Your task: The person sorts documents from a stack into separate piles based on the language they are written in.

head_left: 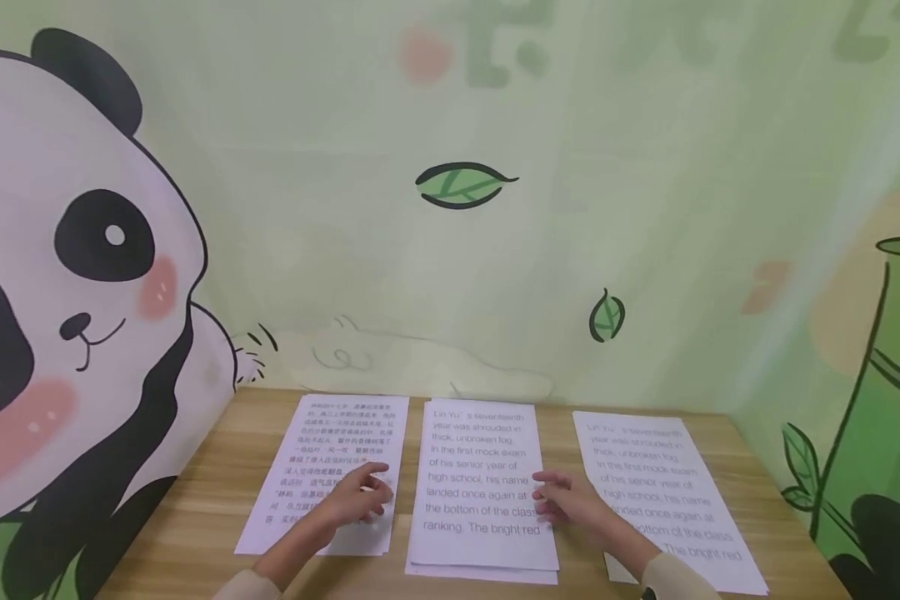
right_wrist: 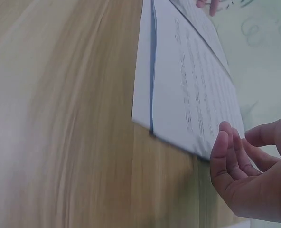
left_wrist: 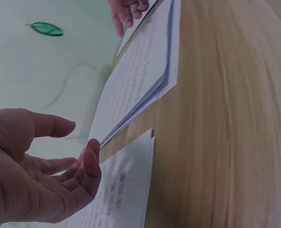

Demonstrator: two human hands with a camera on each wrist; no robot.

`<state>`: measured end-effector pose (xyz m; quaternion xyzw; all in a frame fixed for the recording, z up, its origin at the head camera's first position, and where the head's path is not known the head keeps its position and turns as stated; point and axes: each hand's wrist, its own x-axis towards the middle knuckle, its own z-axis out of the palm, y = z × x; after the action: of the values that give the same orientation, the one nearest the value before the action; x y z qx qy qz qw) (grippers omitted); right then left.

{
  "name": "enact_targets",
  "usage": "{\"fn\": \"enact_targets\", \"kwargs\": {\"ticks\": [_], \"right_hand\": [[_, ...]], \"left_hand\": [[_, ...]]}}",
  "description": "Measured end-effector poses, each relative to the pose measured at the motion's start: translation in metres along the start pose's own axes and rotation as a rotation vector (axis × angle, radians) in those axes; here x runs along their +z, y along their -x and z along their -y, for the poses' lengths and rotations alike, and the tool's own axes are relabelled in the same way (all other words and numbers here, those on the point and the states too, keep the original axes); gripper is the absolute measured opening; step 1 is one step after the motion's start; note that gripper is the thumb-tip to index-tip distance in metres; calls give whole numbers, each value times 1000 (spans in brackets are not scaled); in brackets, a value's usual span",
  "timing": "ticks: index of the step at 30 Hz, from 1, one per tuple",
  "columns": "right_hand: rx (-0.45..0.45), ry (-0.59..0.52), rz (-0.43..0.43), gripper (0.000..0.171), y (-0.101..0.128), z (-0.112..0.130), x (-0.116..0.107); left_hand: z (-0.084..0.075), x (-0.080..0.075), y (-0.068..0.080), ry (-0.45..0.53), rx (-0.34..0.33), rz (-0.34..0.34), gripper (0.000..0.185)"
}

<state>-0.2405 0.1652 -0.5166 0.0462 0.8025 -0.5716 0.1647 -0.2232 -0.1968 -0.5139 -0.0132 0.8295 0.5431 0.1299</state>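
The middle stack of papers (head_left: 483,492) lies at the centre of a wooden table (head_left: 195,517), printed in large English text, its sheets slightly fanned at the near edge. Behind the table rises a pale green wall (head_left: 645,167) painted with a big panda (head_left: 67,275), floating leaves and a bamboo stalk (head_left: 888,400) at the right. On the table, the left stack (head_left: 330,467) carries dense small print, and the right stack (head_left: 667,492) repeats the English text; the three lie side by side, apart. The left hand (head_left: 360,496) rests over the left stack's right edge, fingers relaxed and loosely spread, holding nothing. The right hand (head_left: 570,500) sits at the middle stack's right edge, fingers loosely extended, gripping nothing.
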Motion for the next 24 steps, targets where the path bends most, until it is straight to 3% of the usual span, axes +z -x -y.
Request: {"fn": "enact_targets", "kwargs": {"ticks": [7,16,24], "right_hand": [[58,104,-73,42,-1,-11,-15],[57,155,-38,46,-1,-10,-12],[76,152,-12,46,-1,-12,-8]], "left_hand": [[-3,16,2,-75,-26,69,55],[-1,25,-3,-170,-38,87,48],[-5,35,-5,-185,-62,107,50]]}}
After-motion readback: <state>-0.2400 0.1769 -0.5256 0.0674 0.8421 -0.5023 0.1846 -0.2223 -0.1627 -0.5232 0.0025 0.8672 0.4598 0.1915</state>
